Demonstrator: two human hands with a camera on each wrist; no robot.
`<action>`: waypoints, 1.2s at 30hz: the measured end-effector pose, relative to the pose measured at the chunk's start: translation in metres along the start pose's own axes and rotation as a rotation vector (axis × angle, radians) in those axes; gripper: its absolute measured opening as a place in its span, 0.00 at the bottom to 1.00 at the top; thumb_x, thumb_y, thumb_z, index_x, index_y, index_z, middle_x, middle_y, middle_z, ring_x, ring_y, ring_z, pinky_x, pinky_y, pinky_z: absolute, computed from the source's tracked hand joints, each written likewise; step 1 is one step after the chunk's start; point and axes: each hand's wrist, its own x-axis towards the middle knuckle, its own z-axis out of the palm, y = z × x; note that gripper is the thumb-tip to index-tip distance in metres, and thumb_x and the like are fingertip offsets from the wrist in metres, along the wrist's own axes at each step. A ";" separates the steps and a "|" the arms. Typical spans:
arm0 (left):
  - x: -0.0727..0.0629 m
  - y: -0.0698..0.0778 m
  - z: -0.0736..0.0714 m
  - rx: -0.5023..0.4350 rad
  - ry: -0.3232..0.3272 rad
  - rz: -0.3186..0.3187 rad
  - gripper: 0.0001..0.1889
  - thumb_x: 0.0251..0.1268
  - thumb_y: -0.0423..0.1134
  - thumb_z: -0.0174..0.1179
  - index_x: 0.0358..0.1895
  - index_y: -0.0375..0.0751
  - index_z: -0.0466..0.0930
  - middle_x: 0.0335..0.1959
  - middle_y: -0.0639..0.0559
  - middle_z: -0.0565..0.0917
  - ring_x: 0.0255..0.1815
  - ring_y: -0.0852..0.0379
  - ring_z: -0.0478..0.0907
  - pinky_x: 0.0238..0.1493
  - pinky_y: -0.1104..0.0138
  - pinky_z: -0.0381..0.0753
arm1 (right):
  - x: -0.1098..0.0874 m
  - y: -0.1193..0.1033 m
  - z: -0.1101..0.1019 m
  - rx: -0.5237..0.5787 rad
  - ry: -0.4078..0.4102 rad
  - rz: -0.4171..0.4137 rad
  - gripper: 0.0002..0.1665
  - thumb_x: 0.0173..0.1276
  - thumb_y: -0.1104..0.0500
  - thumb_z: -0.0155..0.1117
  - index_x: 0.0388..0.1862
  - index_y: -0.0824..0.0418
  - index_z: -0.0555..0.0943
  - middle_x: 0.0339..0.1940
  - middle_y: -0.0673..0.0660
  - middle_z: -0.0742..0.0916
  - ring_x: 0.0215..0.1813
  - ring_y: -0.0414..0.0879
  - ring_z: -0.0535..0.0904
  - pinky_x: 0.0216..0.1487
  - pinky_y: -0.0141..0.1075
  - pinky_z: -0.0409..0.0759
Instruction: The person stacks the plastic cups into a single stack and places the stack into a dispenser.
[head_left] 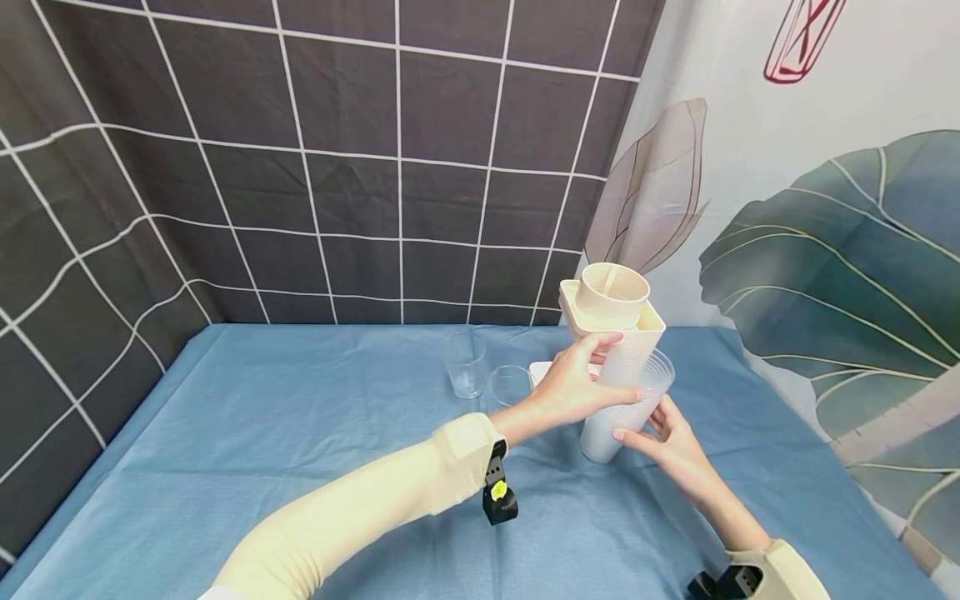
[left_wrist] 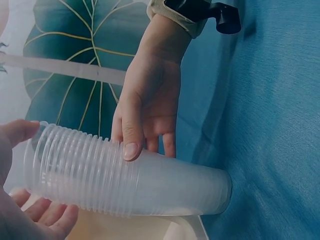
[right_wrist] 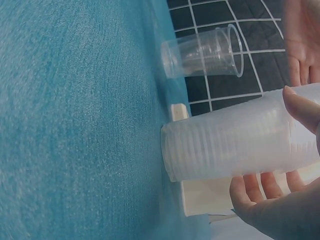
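A tall stack of clear plastic cups stands tilted, its base right at the blue cloth and its rims leaning to the right. My left hand holds the upper part near the rims, thumb on one side and fingers on the other in the left wrist view. Lower down, my right hand grips the stack between thumb and fingers, seen close in the right wrist view. Just behind the stack is a cream cup dispenser with a round open top, its lower part hidden by the hand and cups.
A clear cup stands upright left of the dispenser, with another clear round rim beside it. Blue cloth covers the table. A dark gridded curtain hangs behind, and a leaf-patterned one hangs at the right.
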 end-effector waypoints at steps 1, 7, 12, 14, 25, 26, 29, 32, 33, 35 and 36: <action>0.000 0.000 0.000 0.000 0.001 -0.002 0.37 0.52 0.44 0.70 0.68 0.45 0.67 0.64 0.53 0.76 0.59 0.60 0.77 0.56 0.74 0.77 | 0.000 0.000 0.000 0.000 0.000 0.002 0.47 0.65 0.61 0.65 0.75 0.61 0.50 0.69 0.57 0.68 0.57 0.19 0.68 0.53 0.15 0.71; 0.000 0.001 0.001 0.013 0.017 -0.021 0.35 0.55 0.47 0.68 0.67 0.46 0.69 0.64 0.55 0.77 0.59 0.62 0.77 0.55 0.75 0.77 | 0.000 0.000 0.000 -0.006 -0.001 0.010 0.48 0.65 0.60 0.65 0.75 0.61 0.49 0.70 0.63 0.66 0.56 0.19 0.68 0.52 0.14 0.70; -0.001 0.000 0.001 0.012 0.017 -0.016 0.33 0.57 0.46 0.67 0.67 0.44 0.68 0.65 0.54 0.76 0.59 0.60 0.77 0.55 0.74 0.77 | 0.000 0.000 0.000 -0.008 -0.004 0.007 0.49 0.65 0.60 0.65 0.76 0.60 0.48 0.71 0.64 0.66 0.56 0.18 0.67 0.52 0.14 0.70; -0.002 0.000 0.001 0.008 0.014 -0.016 0.33 0.58 0.46 0.67 0.68 0.44 0.68 0.66 0.54 0.75 0.60 0.59 0.77 0.56 0.73 0.77 | 0.000 0.000 0.000 -0.009 -0.003 0.005 0.48 0.65 0.60 0.65 0.76 0.60 0.48 0.70 0.63 0.66 0.56 0.18 0.68 0.52 0.14 0.70; -0.004 -0.005 -0.001 0.006 0.018 -0.017 0.35 0.57 0.47 0.67 0.68 0.45 0.67 0.66 0.55 0.74 0.62 0.59 0.75 0.59 0.72 0.76 | 0.000 0.001 -0.001 0.002 -0.001 -0.007 0.46 0.65 0.61 0.65 0.75 0.60 0.50 0.65 0.48 0.70 0.57 0.19 0.69 0.52 0.16 0.73; -0.005 -0.005 -0.001 0.002 0.019 -0.015 0.35 0.57 0.47 0.67 0.68 0.45 0.67 0.66 0.54 0.74 0.62 0.59 0.75 0.59 0.71 0.76 | 0.001 0.001 -0.001 0.002 -0.001 -0.007 0.46 0.65 0.61 0.65 0.75 0.60 0.50 0.66 0.49 0.70 0.57 0.19 0.69 0.52 0.16 0.72; -0.007 -0.006 -0.002 -0.003 0.025 -0.007 0.34 0.57 0.46 0.67 0.68 0.45 0.67 0.65 0.52 0.75 0.61 0.57 0.76 0.60 0.69 0.77 | 0.000 0.001 0.000 0.003 0.001 -0.006 0.46 0.65 0.61 0.66 0.75 0.60 0.51 0.66 0.50 0.70 0.57 0.19 0.68 0.53 0.15 0.71; -0.011 -0.007 -0.003 -0.014 0.034 0.001 0.34 0.57 0.45 0.67 0.68 0.45 0.67 0.63 0.51 0.76 0.61 0.56 0.76 0.60 0.67 0.77 | 0.000 0.001 0.000 0.005 0.004 -0.009 0.46 0.65 0.61 0.66 0.75 0.60 0.51 0.66 0.49 0.70 0.57 0.19 0.68 0.53 0.14 0.71; -0.013 -0.008 -0.003 -0.019 0.036 0.008 0.33 0.58 0.45 0.67 0.67 0.45 0.68 0.63 0.51 0.76 0.61 0.56 0.76 0.60 0.67 0.77 | 0.000 0.001 0.000 0.007 0.004 -0.010 0.46 0.65 0.61 0.65 0.75 0.60 0.51 0.66 0.48 0.70 0.57 0.19 0.68 0.53 0.14 0.71; -0.016 -0.009 -0.003 -0.033 0.044 0.019 0.32 0.58 0.44 0.67 0.67 0.45 0.68 0.63 0.51 0.77 0.61 0.55 0.76 0.60 0.68 0.76 | 0.000 0.001 0.000 0.010 0.004 -0.013 0.46 0.65 0.61 0.65 0.74 0.60 0.51 0.65 0.46 0.71 0.57 0.19 0.68 0.53 0.14 0.71; -0.018 -0.009 -0.003 -0.040 0.049 0.025 0.32 0.58 0.44 0.66 0.67 0.46 0.68 0.63 0.51 0.77 0.61 0.55 0.76 0.60 0.68 0.76 | 0.000 0.001 0.000 0.011 0.004 -0.014 0.46 0.65 0.61 0.65 0.74 0.60 0.51 0.64 0.45 0.71 0.58 0.19 0.68 0.53 0.14 0.70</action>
